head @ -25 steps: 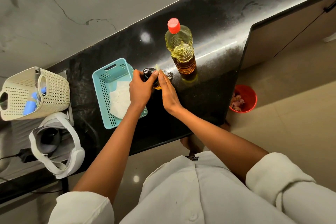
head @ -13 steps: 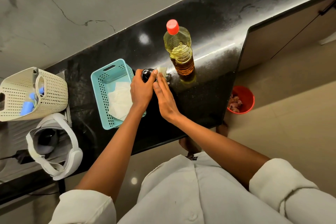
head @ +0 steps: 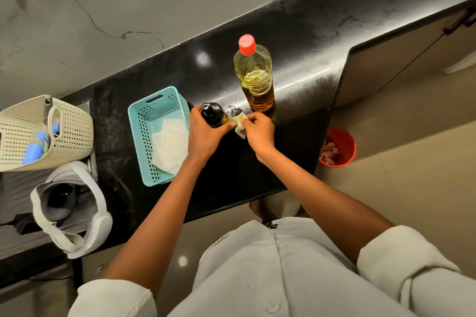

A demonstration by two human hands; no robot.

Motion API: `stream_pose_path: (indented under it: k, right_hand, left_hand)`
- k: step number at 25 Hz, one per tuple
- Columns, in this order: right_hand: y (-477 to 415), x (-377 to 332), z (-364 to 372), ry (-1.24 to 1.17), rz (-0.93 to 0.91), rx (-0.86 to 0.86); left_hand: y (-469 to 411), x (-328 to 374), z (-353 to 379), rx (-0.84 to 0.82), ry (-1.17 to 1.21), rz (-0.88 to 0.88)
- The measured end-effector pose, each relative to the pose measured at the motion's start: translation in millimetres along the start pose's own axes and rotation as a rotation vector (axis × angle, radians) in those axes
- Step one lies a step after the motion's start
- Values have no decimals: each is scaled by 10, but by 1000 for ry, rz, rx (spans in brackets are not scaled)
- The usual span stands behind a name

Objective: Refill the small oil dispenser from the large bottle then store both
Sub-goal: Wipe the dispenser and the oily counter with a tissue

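Small oil dispenser (head: pixel 213 114) stood upright on the black tabletop (head: pixel 296 41), long axis vertical, dark cap up, between the teal basket (head: pixel 144 121) and the large oil bottle (head: pixel 256 77), nearer the front edge. Left hand (head: pixel 206 134) grip wrapped around its body. Right hand (head: pixel 257 131) grip pinched a small oil-stained tissue (head: pixel 240 123) against the dispenser's side. Judged: probably glass, oily, slippery; hold low on the body. Large bottle capped, upright, light plastic, partly full.

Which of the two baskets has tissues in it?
The teal basket, beside the left hand; white tissues lie flat inside. The cream basket farther left holds blue items instead.
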State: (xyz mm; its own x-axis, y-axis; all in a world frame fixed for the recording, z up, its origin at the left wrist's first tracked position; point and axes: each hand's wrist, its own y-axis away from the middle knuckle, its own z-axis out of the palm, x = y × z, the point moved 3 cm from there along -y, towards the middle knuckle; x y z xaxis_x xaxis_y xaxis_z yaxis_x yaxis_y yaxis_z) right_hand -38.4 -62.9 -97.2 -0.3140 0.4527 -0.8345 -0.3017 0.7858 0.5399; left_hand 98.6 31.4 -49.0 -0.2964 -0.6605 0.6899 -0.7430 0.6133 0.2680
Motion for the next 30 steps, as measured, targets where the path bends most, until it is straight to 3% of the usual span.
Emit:
stream_pose_path:
  k: [4, 13, 17, 19, 21, 26, 30]
  right_hand:
    - [-50, 88, -84, -335, 216, -24]
    - [144, -39, -124, -827, 461, -207]
    - [166, -10, -129, -932, 459, -176]
    - [151, 3, -93, -897, 474, -106]
    - [109, 4, -27, -701, 450, -47]
    - [68, -65, 232, -420, 259, 145]
    - [237, -227, 475, -406, 177, 60]
  left_hand:
    - [9, 48, 48, 97, -9, 7]
    - [96, 80, -13, 144, 52, 37]
    - [185, 123, -117, 156, 131, 44]
    - [230, 182, -180, 161, 145, 54]
    - [273, 250, -246, 166, 146, 61]
    - [351, 381, -359, 177, 138, 82]
    - [403, 406, -346, 194, 109, 102]
